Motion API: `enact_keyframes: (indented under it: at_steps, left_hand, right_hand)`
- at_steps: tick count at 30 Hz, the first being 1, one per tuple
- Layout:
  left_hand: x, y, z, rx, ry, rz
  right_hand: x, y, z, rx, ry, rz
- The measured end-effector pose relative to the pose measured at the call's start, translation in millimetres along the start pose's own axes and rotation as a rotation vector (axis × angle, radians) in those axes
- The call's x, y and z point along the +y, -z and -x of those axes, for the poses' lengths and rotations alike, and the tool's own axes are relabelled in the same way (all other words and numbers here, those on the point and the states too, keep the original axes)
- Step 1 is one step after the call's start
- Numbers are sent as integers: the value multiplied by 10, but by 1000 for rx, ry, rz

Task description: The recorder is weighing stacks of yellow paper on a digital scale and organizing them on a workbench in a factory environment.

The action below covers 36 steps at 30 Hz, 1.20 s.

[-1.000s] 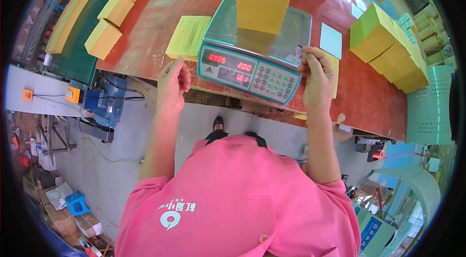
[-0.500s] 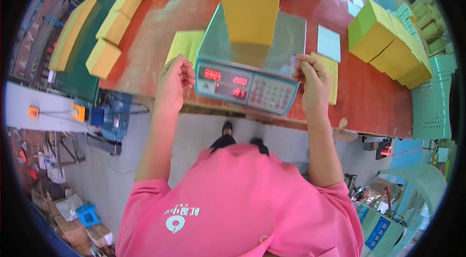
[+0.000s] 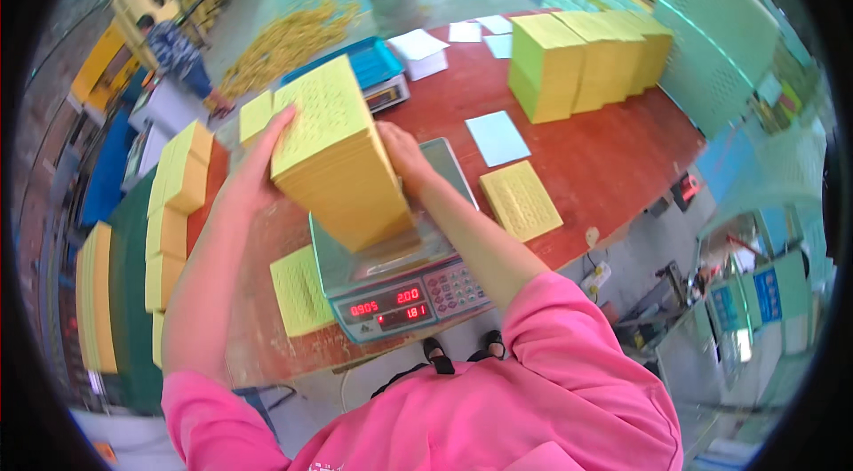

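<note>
A tall stack of yellow paper [image 3: 342, 173] stands on the grey plate of a digital scale [image 3: 400, 311] with a lit red display and keypad. My left hand [image 3: 264, 160] grips the stack's left side, its thumb along the upper edge. Against the right side, my right hand [image 3: 402, 155] holds the same stack, its fingers partly hidden behind the paper. Left of the scale lies a thin yellow pad of paper [image 3: 300, 291]. Another low yellow pile [image 3: 522, 202] sits to the right, near a pale blue sheet [image 3: 498, 138].
Tall yellow stacks [image 3: 546, 71] line the red table's [image 3: 613, 178] far right. More yellow blocks [image 3: 166, 231] stand along its left side. Behind the scale are a blue tray [image 3: 369, 62] and white papers [image 3: 419, 46]. A person [image 3: 178, 58] is at the far left by machinery.
Both hands have moved from beside the scale's front corners up onto the tall paper stack and now hold its sides. The view has tilted up and shifted.
</note>
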<state>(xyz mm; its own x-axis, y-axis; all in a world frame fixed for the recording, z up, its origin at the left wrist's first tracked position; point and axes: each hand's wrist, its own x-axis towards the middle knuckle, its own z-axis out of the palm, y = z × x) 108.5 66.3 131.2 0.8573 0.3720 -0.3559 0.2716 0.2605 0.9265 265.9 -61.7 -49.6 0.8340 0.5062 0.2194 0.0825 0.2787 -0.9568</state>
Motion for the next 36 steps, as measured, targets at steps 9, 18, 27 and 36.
enact_keyframes:
  at_steps: [9, 18, 27, 36]
  left_hand:
    - [-165, -138, 336, -325, 143, -82]
    - [-196, -159, 104, -349, 209, -42]
    - [-400, -731, 282, -323, 154, -93]
    - [-952, -2889, -338, -540, 244, 30]
  right_hand:
    - [-581, 365, 1577, 288, 33, 217]
    - [-428, 551, 2683, 140, -590, -394]
    - [-669, 910, 2628, 170, -590, -747]
    - [-926, 3495, 2308, 393, -451, -349]
